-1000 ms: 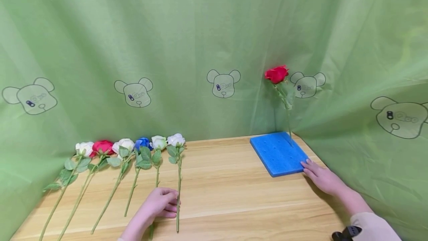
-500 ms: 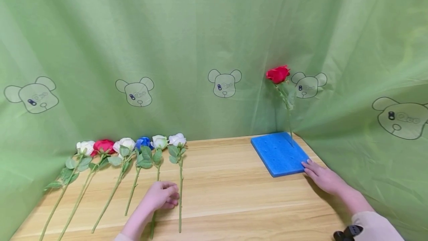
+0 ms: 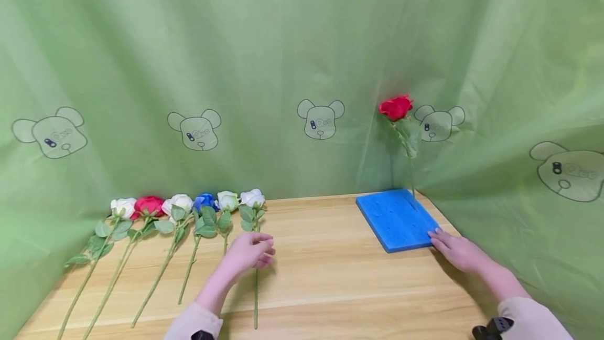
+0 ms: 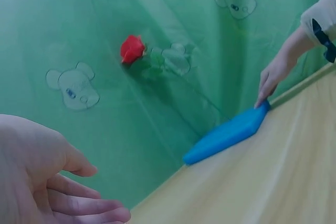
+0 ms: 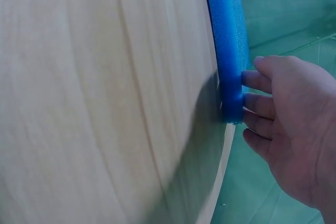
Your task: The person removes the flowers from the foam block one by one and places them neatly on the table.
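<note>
My left hand (image 3: 247,253) is over the stem of the rightmost white rose (image 3: 253,198), below its leaves, and covers part of that stem. In the left wrist view the same hand (image 4: 52,182) has its fingers extended and slightly bent, with nothing in them. My right hand (image 3: 460,252) touches the near right corner of a blue foam board (image 3: 396,222). The right wrist view shows the fingertips (image 5: 252,100) against the foam's edge (image 5: 229,51). A red rose (image 3: 395,108) stands in the foam at its far right, leaning a little left.
Left of that white rose, several more roses lie in a row: a pale green-white one (image 3: 227,201), a blue one (image 3: 205,202), a white one (image 3: 177,206), a red one (image 3: 148,206) and another white one (image 3: 123,208). Green curtain (image 3: 264,67) encloses the wooden table (image 3: 330,282).
My left hand has moved up and slightly right along the white rose's stem, from its lower part toward the leaves. The rose still lies on the table, and my right hand stays at the foam.
</note>
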Tool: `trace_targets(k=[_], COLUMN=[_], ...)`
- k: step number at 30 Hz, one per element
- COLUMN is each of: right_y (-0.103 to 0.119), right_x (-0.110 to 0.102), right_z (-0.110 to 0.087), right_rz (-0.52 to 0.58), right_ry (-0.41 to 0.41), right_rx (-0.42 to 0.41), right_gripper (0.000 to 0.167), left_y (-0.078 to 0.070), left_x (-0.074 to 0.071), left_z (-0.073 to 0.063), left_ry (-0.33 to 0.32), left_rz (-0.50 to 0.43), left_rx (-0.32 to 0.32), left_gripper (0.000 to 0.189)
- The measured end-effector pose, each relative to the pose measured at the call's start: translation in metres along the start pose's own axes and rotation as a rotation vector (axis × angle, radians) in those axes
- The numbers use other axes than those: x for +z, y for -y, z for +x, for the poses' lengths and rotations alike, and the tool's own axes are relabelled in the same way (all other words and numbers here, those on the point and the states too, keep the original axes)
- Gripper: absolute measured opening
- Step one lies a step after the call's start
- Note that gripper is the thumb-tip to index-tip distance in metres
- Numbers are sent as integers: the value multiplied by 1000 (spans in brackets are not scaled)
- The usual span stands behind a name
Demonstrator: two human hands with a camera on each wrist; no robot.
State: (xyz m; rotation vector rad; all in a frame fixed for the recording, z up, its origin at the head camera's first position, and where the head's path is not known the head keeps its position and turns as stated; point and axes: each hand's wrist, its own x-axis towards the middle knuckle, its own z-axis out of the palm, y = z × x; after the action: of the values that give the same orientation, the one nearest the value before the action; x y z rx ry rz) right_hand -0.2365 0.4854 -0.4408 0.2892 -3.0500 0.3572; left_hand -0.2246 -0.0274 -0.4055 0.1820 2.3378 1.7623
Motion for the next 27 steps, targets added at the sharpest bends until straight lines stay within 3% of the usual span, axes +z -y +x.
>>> trace_targets(k=[7, 12, 18, 27], right_y=[0, 4, 7, 5], right_x=[-3, -7, -13, -14], right_z=[3, 8, 10, 15], right_rz=[-26, -47, -65, -68], right_ry=[8, 16, 27, 52], right_rx=[7, 16, 23, 27], right_gripper=[50, 54, 53, 53], left_y=[-20, -38, -59, -75], left_x=[20, 39, 68, 114], left_z=[23, 39, 61, 90], left_ry=[30, 51, 57, 43], left_rz=[84, 116, 91, 116], left_rx=[81, 105, 128, 220], left_gripper=[39, 40, 38, 32])
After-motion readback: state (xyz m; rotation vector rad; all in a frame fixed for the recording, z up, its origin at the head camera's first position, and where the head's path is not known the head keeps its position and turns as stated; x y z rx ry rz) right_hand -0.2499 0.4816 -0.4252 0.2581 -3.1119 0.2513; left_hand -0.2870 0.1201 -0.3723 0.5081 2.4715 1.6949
